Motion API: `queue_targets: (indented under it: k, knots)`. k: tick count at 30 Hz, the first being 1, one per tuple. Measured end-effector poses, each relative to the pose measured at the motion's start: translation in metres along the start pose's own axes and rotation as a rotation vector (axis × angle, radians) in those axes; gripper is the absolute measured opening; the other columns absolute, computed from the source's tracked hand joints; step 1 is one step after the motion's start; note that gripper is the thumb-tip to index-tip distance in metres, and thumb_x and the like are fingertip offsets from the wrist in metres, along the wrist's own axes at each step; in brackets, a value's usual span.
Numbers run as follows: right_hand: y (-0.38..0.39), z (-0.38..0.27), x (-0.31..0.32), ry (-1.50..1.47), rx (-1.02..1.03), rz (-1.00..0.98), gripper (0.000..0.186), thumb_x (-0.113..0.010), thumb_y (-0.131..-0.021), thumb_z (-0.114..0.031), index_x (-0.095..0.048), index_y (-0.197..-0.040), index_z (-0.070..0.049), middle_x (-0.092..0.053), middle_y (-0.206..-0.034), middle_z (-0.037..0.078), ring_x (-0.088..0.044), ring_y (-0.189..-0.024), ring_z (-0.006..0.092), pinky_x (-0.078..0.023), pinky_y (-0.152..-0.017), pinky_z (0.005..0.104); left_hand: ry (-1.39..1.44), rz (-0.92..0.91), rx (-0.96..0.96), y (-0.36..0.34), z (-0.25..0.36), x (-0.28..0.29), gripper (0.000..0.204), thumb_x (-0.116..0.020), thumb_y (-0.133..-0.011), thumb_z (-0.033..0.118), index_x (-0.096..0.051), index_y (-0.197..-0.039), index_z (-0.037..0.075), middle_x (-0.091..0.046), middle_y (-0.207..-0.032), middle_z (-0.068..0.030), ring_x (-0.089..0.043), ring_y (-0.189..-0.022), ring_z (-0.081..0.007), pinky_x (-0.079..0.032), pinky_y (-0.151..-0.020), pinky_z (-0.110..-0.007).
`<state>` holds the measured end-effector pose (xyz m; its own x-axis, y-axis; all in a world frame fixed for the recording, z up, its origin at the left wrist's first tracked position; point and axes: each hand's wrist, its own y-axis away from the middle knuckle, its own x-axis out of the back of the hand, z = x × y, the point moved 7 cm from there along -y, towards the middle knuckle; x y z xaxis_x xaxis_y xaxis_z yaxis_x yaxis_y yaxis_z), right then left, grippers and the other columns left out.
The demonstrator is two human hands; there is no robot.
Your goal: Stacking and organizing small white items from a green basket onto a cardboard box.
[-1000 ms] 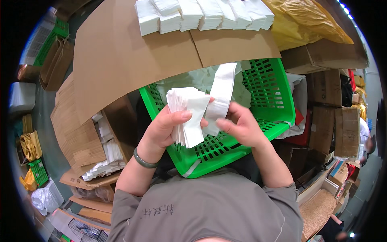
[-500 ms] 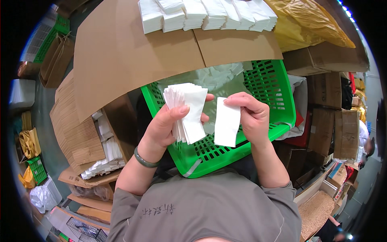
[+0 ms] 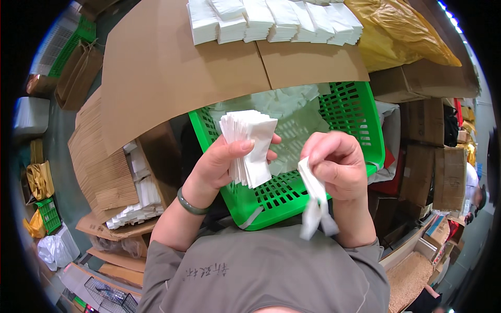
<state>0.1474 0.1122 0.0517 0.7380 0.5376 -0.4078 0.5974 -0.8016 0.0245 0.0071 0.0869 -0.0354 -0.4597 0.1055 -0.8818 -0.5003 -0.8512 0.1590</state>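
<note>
My left hand is closed around a fanned stack of thin white folded strips, which look like paper or soft cloth. Its thumb presses on the front of the stack. In my right hand a single white strip hangs pinched between thumb and fingers, its lower end parted into two blurred tails. Both hands are above a green plastic basket with slotted walls. Many loose white strips lie inside it.
Brown cardboard covers the far side, with a row of neat white stacks on it. A yellow plastic bag is at the far right. To the left stands an opened carton beside more white strips; cardboard boxes line the right.
My right hand has moved right and slightly toward me. Its strip, flat before, now hangs bent with its lower end swinging. The left hand still holds the stack, slightly shifted right in view.
</note>
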Motion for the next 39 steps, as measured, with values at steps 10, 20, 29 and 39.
queue_targets:
  k: [10, 20, 29, 39]
  knots:
    - [-0.028, 0.034, -0.012, 0.315, 0.149, 0.335, 0.021, -0.066, -0.082, 0.005, -0.060, -0.102, 0.000, -0.062, -0.095, 0.004, -0.058, -0.088, 0.0109, -0.047, -0.078, 0.0241, -0.014, -0.061, -0.009, 0.004, -0.001, 0.000, 0.062, -0.069, -0.082, 0.033, -0.043, -0.129, 0.002, -0.059, -0.112, -0.0096, -0.062, -0.098, -0.0188, -0.053, -0.081, -0.033]
    - [-0.025, 0.002, -0.059, 1.512, 0.802, 0.317, 0.024, -0.070, -0.071, -0.007, -0.067, -0.095, -0.003, -0.063, -0.091, 0.007, -0.060, -0.082, 0.0242, -0.044, -0.074, 0.0349, 0.064, 0.046, -0.113, 0.006, -0.001, 0.009, 0.056, -0.065, -0.086, 0.029, -0.043, -0.130, 0.003, -0.058, -0.116, -0.0081, -0.060, -0.103, -0.0189, -0.050, -0.087, -0.033]
    - [-0.041, 0.027, -0.057, 1.331, 0.684, 0.111, 0.031, -0.064, -0.076, -0.009, -0.062, -0.106, -0.001, -0.061, -0.107, 0.013, -0.060, -0.095, 0.0276, -0.047, -0.083, 0.0366, 0.121, 0.231, -0.209, 0.008, 0.005, 0.020, 0.048, -0.059, -0.089, 0.034, -0.046, -0.124, 0.003, -0.057, -0.114, -0.0072, -0.059, -0.103, -0.0182, -0.050, -0.086, -0.030]
    - [-0.065, 0.151, 0.119, 1.488, -0.703, -0.179, 0.033, -0.065, -0.082, -0.025, -0.059, -0.108, -0.005, -0.060, -0.112, 0.014, -0.060, -0.099, 0.0289, -0.048, -0.082, 0.0389, 0.492, -0.115, -0.385, 0.012, 0.028, 0.011, 0.060, -0.064, -0.079, 0.045, -0.037, -0.116, 0.007, -0.045, -0.090, -0.0035, -0.050, -0.078, -0.0151, -0.046, -0.077, -0.034]
